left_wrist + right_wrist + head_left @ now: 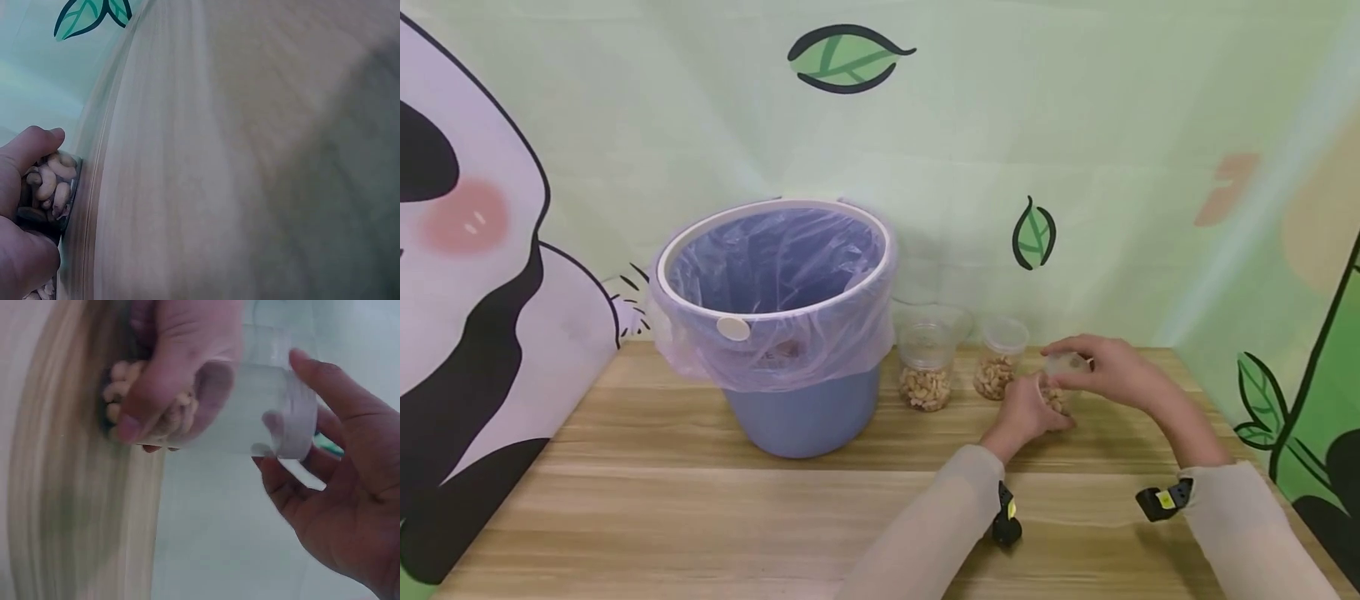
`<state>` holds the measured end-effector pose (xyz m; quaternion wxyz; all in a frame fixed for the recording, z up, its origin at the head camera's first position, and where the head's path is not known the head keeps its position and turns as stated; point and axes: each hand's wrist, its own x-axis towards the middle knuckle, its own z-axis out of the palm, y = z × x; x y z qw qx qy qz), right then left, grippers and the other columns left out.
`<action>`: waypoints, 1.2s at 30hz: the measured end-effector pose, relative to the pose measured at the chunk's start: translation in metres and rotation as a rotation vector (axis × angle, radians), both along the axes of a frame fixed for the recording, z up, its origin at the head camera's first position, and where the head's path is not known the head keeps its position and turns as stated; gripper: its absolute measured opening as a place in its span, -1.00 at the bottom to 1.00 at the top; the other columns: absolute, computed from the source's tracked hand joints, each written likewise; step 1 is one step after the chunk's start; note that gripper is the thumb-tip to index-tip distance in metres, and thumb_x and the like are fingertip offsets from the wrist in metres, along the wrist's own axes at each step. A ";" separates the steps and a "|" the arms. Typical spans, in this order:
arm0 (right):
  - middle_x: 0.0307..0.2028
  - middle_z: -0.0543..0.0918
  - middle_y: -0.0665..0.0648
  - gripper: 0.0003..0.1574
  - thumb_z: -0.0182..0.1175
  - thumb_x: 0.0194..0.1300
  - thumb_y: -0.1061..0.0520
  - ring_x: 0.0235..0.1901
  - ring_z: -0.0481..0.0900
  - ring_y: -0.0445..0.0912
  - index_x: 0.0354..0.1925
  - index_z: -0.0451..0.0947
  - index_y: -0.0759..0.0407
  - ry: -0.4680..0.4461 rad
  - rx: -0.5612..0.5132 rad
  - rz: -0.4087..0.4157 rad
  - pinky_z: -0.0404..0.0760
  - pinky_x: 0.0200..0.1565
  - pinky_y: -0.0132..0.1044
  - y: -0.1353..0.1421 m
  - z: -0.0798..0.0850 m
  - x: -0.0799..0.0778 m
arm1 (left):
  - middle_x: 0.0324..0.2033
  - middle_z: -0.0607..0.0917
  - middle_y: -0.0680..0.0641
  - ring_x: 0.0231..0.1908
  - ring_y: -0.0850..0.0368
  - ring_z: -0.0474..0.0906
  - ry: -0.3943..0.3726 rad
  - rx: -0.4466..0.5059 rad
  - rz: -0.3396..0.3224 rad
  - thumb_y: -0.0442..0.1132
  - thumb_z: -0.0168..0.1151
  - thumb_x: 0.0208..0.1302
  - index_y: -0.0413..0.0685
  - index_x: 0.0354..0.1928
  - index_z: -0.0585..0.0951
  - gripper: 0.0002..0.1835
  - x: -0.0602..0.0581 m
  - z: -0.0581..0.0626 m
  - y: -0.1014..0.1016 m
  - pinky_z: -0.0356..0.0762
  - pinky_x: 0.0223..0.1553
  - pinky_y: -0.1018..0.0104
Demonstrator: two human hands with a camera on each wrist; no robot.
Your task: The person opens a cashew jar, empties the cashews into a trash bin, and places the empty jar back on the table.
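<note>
A clear plastic jar (1057, 402) partly filled with cashews stands at the right of the row. My left hand (1026, 408) grips its lower body, thumb and fingers wrapped round the nuts' level; the left wrist view shows cashews (55, 187) between the fingers. At the top of the same jar, my right hand (1112, 371) holds the translucent lid (300, 419), with the thumb on one side and fingers on the other. The lid sits at the jar's mouth in the right wrist view. Much of the jar is hidden behind the hands in the head view.
Left of the hands stand two more clear jars of nuts, a nearer one (997, 375) and another (925, 387) beside the bucket. The blue bucket (805, 417) has a clear bag over its rim. Behind the wooden table (700, 517) hangs a printed green backdrop (962, 108).
</note>
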<state>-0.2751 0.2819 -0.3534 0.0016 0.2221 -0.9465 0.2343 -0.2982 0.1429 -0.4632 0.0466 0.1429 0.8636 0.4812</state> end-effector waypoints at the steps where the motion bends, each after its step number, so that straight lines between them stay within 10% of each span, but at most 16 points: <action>1: 0.22 0.56 0.41 -0.36 0.33 0.39 -0.05 0.04 0.59 0.24 0.29 0.52 0.25 0.012 -0.005 -0.020 0.58 -0.01 0.13 -0.001 -0.002 0.001 | 0.03 0.71 0.10 -0.02 0.24 0.60 0.003 -0.007 0.001 -0.14 0.66 -0.02 0.02 0.15 0.65 -0.37 0.001 0.000 0.000 0.58 -0.13 0.44; 10: 0.16 0.47 0.64 0.03 -0.08 0.53 -0.38 0.03 0.53 0.48 0.34 0.29 0.57 0.112 0.040 -0.413 0.59 -0.08 0.29 -0.042 -0.016 0.010 | 0.00 0.74 0.10 0.00 0.22 0.61 0.027 0.004 0.009 -0.18 0.68 -0.05 0.05 0.13 0.67 -0.38 0.003 0.001 0.002 0.55 -0.09 0.46; 18: -0.20 0.56 0.44 -0.18 0.09 0.44 -0.37 -0.35 0.57 0.27 -0.05 0.46 0.44 0.207 0.098 -0.504 0.49 -0.57 -0.06 -0.044 -0.026 0.009 | -0.06 0.78 0.10 0.06 0.21 0.60 0.058 -0.038 0.029 -0.16 0.70 -0.09 0.05 0.16 0.67 -0.33 -0.001 -0.004 0.003 0.52 0.03 0.45; 25: -0.20 0.53 0.47 -0.38 0.32 0.29 -0.16 -0.22 0.50 0.36 -0.19 0.52 0.44 0.289 0.018 -0.426 0.55 -0.27 0.13 -0.035 -0.028 0.011 | 0.10 0.70 0.11 0.16 0.18 0.53 0.030 0.012 0.026 -0.17 0.69 -0.05 0.04 0.22 0.65 -0.30 0.001 -0.005 0.002 0.53 0.08 0.40; 36: 0.10 0.62 0.47 -0.40 0.44 0.26 -0.03 0.14 0.51 0.39 0.11 0.64 0.35 0.136 -0.075 -0.176 0.49 0.10 0.30 -0.017 -0.010 0.012 | 0.13 0.69 0.09 0.14 0.15 0.56 -0.004 0.021 0.009 -0.16 0.67 -0.02 0.03 0.24 0.62 -0.30 0.002 -0.001 0.001 0.58 0.00 0.39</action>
